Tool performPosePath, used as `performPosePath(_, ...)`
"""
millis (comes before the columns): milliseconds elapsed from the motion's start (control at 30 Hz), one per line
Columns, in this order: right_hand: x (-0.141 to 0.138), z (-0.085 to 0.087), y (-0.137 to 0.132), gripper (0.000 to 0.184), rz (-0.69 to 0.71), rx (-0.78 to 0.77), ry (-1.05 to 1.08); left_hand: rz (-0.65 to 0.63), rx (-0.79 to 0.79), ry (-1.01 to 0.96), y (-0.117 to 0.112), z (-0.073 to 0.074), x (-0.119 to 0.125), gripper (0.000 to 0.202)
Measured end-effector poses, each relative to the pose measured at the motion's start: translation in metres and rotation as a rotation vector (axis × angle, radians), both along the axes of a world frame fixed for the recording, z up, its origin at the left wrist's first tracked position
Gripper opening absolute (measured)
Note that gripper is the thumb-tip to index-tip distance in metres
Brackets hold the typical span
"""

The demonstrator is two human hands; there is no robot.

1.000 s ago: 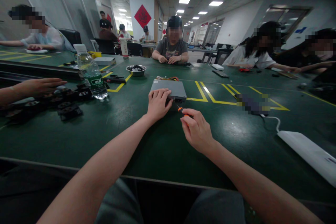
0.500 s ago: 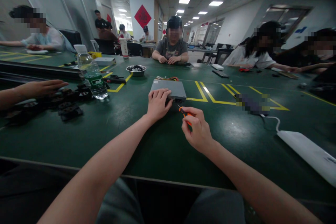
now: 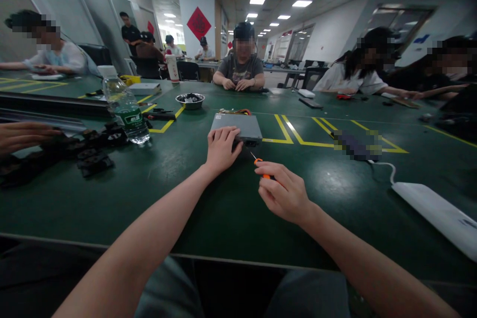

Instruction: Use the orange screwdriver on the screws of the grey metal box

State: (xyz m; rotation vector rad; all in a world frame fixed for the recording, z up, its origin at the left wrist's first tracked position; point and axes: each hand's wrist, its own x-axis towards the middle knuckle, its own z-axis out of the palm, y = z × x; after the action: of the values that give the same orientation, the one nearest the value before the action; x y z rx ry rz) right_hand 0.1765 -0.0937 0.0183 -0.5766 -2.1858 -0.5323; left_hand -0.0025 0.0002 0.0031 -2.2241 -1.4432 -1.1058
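Observation:
A grey metal power supply unit lies flat on the green table, with coloured wires showing at its far edge. My left hand grips its near left corner, fingers across the top and thumb at the near side. In my right hand is a screwdriver with an orange and black handle, closed in the fingers. Its thin shaft points up and left at the unit's near face, close to the socket. Whether the tip touches the unit I cannot tell.
To the left stand a water bottle and several black parts, near a co-worker's hand. Beyond is a metal bowl. On the right lie a blurred-out device and a white power bank, joined by a cable.
My right hand has drawn slightly down and back with the screwdriver, and more of the shaft shows. The co-worker's hand at left has moved further left. My left hand stays on the unit.

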Motion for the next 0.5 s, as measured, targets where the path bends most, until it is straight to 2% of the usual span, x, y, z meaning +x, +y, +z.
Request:
performPosePath(200, 0.016, -0.002, 0.005, 0.017, -0.039, 0.016, 0.081, 0.004, 0.007, 0.007, 0.001, -0.001, -0.001, 0.031)
performPosePath(500, 0.017, -0.001, 0.010, 0.017, -0.089, 0.022, 0.091, 0.007, 0.003, 0.008, 0.000, 0.000, 0.000, 0.031)
